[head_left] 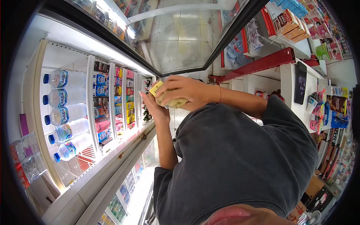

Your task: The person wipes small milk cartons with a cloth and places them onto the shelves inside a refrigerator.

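Note:
In front of my chest, my left hand [157, 107] holds a small yellow drink carton [155, 87] from below and behind, with one finger stretched out past it. My right hand [183, 90] is closed around a crumpled yellowish-green cloth [174, 102], pressed up against the carton. Both hands overlap, so much of the carton's lower part is hidden. A thin bracelet [220, 93] circles my right wrist.
To the left, a lit fridge holds a row of water bottles [64, 115] and columns of small drink cartons [101, 90]. Its glass door [180, 37] stands open above my hands. At right, a dark phone [300, 82] lies on a white surface, near shelves of packets.

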`<action>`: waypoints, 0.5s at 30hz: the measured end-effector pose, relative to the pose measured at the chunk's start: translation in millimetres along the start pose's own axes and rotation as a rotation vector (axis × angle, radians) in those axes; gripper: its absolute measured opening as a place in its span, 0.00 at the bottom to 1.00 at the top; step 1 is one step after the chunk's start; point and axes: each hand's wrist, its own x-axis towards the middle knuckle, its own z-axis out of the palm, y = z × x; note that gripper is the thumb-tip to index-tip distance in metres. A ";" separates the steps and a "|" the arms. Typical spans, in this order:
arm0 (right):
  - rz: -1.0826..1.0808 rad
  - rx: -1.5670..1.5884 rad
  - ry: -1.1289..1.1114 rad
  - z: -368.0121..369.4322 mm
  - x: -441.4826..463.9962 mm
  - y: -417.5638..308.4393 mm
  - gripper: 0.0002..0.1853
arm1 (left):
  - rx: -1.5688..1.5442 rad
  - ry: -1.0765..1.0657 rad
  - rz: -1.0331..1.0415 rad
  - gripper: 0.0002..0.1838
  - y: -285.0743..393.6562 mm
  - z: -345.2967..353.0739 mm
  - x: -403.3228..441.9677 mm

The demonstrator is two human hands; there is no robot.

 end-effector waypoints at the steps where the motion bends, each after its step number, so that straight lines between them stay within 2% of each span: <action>1: 0.008 -0.015 0.035 0.5 1.3 4.1 0.20 | -0.004 0.001 0.004 0.41 -3.1 6.0 -3.7; 5: 0.020 -0.086 0.056 4.9 -4.1 12.0 0.21 | -0.021 0.079 -0.024 0.40 -12.2 15.7 -8.3; 9: -0.011 -0.105 0.015 9.9 -16.3 5.5 0.21 | -0.070 0.029 -0.010 0.40 -3.5 6.7 -7.7; 11: 0.030 -0.022 -0.079 9.1 -19.5 2.5 0.21 | -0.066 0.039 0.012 0.40 -3.2 2.2 -4.6; 15: 0.028 0.046 -0.044 4.9 -15.2 -2.2 0.21 | -0.020 0.048 0.029 0.40 -1.7 2.1 -5.0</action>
